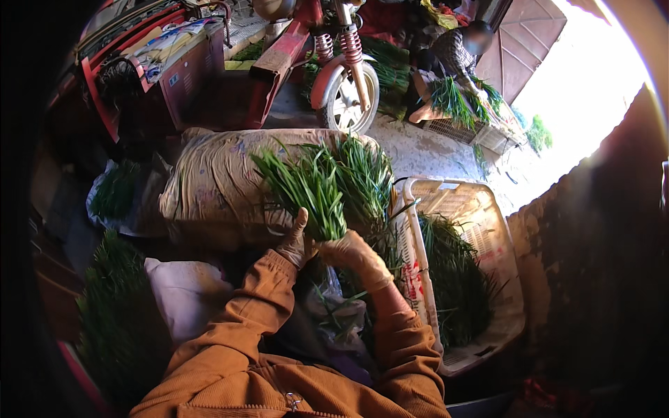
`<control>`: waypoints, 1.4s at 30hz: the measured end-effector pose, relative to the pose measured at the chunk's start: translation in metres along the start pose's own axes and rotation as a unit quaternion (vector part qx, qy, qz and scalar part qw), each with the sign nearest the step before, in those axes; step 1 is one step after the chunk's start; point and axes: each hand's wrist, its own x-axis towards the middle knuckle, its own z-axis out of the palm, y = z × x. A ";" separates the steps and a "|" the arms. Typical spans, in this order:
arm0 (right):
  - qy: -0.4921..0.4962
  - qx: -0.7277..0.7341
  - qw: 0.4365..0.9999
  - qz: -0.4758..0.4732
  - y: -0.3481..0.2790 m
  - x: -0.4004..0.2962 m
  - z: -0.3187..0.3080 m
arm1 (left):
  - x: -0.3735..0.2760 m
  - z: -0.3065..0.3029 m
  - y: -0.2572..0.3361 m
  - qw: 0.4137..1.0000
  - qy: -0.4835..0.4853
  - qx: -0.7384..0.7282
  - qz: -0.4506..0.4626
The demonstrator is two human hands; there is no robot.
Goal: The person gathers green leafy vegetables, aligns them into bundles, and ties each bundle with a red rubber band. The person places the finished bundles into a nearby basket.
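A bunch of long flat green leaves (313, 196), which look like garlic chives, stands tilted up in front of me. My right hand (358, 257), in a thin pale glove, is shut around its lower end. Close by on the left is my left hand (297, 243), also gloved, with its thumb raised and clear of the leaves. Its other fingers are partly hidden near the base of the bunch. Behind the held bunch, more of the greens (363, 177) rest against a stuffed cloth-covered bundle (235, 180).
At right stands a pale plastic crate (509, 292) with loose greens (454, 277) inside. A clear plastic bag (339, 313) lies between my arms. More greens (117, 308) are at left by a white sack (183, 292). Beyond are a red motor tricycle (345, 89) and another person (454, 52) handling greens.
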 end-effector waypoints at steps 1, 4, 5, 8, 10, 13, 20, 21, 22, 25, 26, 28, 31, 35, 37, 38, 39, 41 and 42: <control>0.002 0.015 1.000 0.004 -0.003 0.003 -0.004 | -0.007 -0.004 -0.006 0.999 -0.034 0.010 0.023; 0.051 -0.147 0.988 -0.007 0.001 0.019 0.008 | -0.006 -0.034 -0.018 0.995 -0.070 0.071 -0.013; 0.106 -0.256 0.961 -0.019 0.014 0.026 0.013 | 0.000 -0.050 -0.022 0.997 -0.023 0.064 -0.025; 0.195 -0.400 0.895 -0.041 0.004 0.021 0.045 | 0.001 -0.058 -0.016 0.993 0.039 0.043 -0.099; 0.200 -0.425 0.882 -0.027 0.003 0.020 0.042 | -0.003 -0.031 -0.018 0.992 0.018 -0.062 -0.105; 0.186 -0.445 0.876 -0.024 0.004 0.030 0.043 | -0.011 -0.012 -0.008 0.985 0.064 -0.155 -0.042; 0.068 -0.422 0.899 0.097 -0.022 0.026 0.026 | -0.007 -0.019 -0.016 0.967 0.104 -0.181 -0.143; 0.087 -0.421 0.899 0.086 -0.025 0.025 0.031 | -0.010 -0.023 -0.013 0.964 0.094 -0.182 -0.168; 0.122 -0.438 0.889 0.060 -0.024 0.024 0.036 | -0.011 -0.031 -0.013 0.983 0.044 -0.128 -0.125; 0.087 -0.377 0.920 0.062 -0.022 0.021 0.023 | 0.000 -0.023 -0.016 0.997 -0.002 -0.040 -0.065; 0.106 -0.369 0.922 0.049 -0.006 0.031 0.029 | 0.000 -0.035 -0.015 0.997 0.007 -0.047 -0.055; 0.043 -0.384 0.916 -0.111 0.024 0.030 0.020 | 0.003 -0.057 -0.023 0.993 0.118 0.001 0.005; -0.049 -0.303 0.951 -0.044 -0.069 -0.031 0.006 | -0.004 -0.025 -0.016 0.986 0.163 -0.018 -0.013; 0.156 0.000 0.975 -0.156 0.009 0.013 -0.005 | -0.004 -0.036 -0.014 0.985 0.153 0.021 -0.075; 0.108 0.153 0.976 -0.110 -0.004 0.015 0.007 | -0.012 -0.028 -0.013 0.981 0.173 0.059 -0.068; 0.103 0.128 0.977 -0.138 0.018 0.033 0.013 | -0.001 -0.049 -0.024 0.985 0.161 0.000 -0.062; 0.117 0.006 0.982 -0.152 0.025 0.041 0.018 | 0.003 -0.044 -0.022 0.986 0.150 -0.058 -0.054; 0.127 0.076 0.984 -0.100 0.042 0.047 0.018 | -0.004 -0.039 -0.020 0.976 0.169 -0.118 -0.066; 0.137 0.037 0.985 -0.101 0.052 0.050 0.017 | -0.006 -0.030 -0.014 0.964 0.171 -0.169 -0.115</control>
